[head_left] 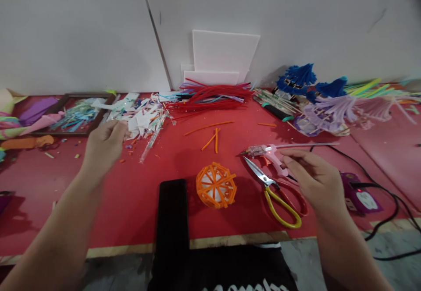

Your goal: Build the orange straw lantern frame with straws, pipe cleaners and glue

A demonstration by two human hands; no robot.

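Observation:
My left hand [107,144] is closed beside a pile of white paper scraps [141,118]; what its fingers hold, if anything, is hidden. On the right, my right hand [312,177] has thumb and fingertips pinched near the pink glue gun [271,153], and anything between them is too small to make out. Below the glue gun lie scissors [279,199] with yellow and red handles. An orange round piece [216,185] with a white centre rests between the scissors and a black phone [171,212]. Loose orange strips [210,140] lie behind it.
Red pipe cleaners [210,96] and white boards [223,54] are at the back. Blue and lilac pieces [329,107] stand back right. A purple box [362,194] with black cables sits right. A framed tray [59,129] of scraps is left.

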